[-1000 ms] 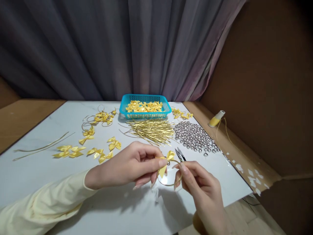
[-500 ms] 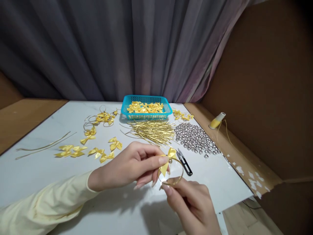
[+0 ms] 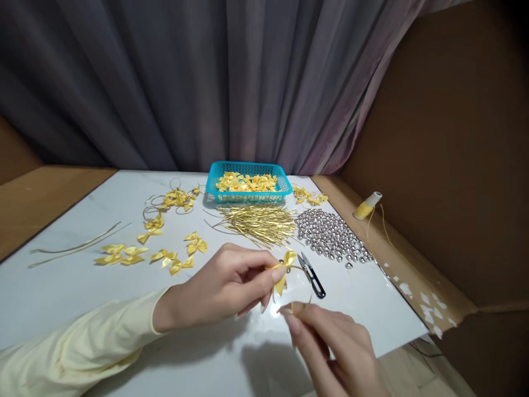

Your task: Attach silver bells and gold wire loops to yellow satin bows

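Observation:
My left hand [image 3: 231, 284] pinches a yellow ribbon bow [image 3: 280, 284] between thumb and fingers, above the front of the table. A small silver bell or bead shows beside the bow's knot. From the bow a thin gold cord [image 3: 311, 284] curves round in a loop. My right hand [image 3: 334, 342] is closed on the lower part of that loop, thumb and forefinger pressed together. Just beyond the loop lies a pair of black thread snips [image 3: 313, 277], blades pointing away. Its bow is partly hidden by my left fingertips.
A blue basket [image 3: 249, 197] of yellow bows stands at the back. Before it lie gold cords [image 3: 262, 225] and silver bells or beads [image 3: 330, 234]. Several loose bows [image 3: 164, 257] and looped ones [image 3: 177, 198] are at left. A thread spool [image 3: 367, 206] sits right.
My right hand has moved slightly right and down with the cord, and the loop shows less fully now. My left hand has shifted a little to the right with the bow.

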The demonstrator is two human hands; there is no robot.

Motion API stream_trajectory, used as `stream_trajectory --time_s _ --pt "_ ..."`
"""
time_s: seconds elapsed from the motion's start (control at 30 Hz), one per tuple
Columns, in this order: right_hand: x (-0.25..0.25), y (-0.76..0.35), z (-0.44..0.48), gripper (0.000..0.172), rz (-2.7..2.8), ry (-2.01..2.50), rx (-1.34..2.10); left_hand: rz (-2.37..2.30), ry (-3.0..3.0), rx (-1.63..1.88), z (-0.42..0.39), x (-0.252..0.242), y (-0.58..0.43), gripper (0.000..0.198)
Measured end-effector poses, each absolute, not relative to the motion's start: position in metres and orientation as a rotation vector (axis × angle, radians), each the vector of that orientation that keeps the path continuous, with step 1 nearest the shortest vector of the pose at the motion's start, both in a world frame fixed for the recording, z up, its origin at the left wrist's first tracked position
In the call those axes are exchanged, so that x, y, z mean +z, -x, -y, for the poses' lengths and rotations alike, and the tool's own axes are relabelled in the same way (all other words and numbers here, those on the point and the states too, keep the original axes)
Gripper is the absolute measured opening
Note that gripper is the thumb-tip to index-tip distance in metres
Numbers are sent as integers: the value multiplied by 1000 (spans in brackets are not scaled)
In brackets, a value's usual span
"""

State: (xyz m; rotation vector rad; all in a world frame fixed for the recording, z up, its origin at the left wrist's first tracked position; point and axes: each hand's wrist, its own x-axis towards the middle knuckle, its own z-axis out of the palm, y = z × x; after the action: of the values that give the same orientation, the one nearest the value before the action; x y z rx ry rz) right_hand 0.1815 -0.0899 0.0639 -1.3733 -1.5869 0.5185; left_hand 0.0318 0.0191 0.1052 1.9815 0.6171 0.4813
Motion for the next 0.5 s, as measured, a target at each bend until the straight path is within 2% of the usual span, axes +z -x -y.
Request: stream_trajectory --time_s 0.2,0.5 --pt "75 -203 83 25 1251 1344 682 -490 -2212 551 -19 110 -35 29" --pt "85 -202 78 16 1655 1358 824 -437 -2416 476 -20 105 -33 27"
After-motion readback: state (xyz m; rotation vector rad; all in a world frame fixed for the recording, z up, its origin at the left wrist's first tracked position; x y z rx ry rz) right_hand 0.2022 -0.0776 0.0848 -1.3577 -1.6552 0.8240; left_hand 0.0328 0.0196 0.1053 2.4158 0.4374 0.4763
